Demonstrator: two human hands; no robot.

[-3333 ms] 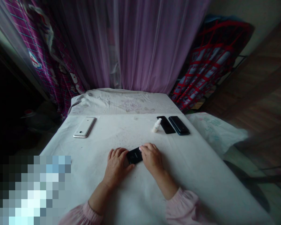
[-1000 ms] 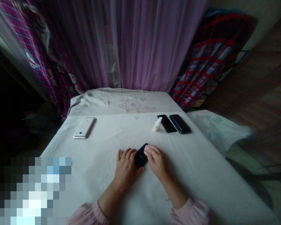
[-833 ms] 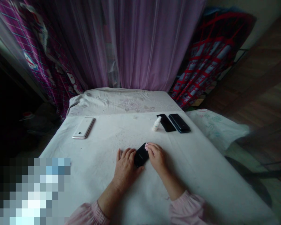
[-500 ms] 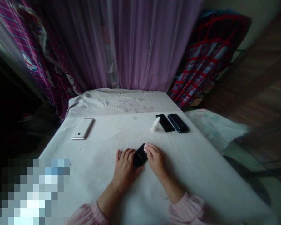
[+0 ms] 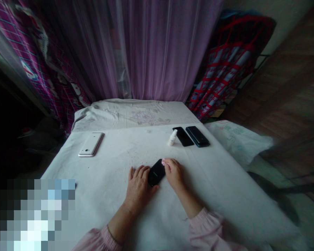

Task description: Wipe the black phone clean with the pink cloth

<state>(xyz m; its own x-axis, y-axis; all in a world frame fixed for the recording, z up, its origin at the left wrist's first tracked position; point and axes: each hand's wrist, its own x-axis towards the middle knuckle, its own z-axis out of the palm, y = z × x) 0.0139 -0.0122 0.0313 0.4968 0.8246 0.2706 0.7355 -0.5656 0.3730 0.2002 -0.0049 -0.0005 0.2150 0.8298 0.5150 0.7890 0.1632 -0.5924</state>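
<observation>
A black phone (image 5: 157, 173) sits on the counter (image 5: 125, 148) in the left hand's (image 5: 138, 181) grip; the right hand (image 5: 174, 175) pinches a pink cloth (image 5: 163, 161) at its far end. Beyond that black phone, a bottle (image 5: 172, 138) partly hides a flat phone (image 5: 185, 137), stacked phones (image 5: 198, 135) farther right; a white phone (image 5: 91, 144) lies well left.

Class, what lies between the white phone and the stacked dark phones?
In the head view, going right from the white phone: a standing bottle, then a black phone lying flat, just before the stack.

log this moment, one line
left hand: holds black phone | right hand: pinches pink cloth at far end | beyond: white bottle
</observation>
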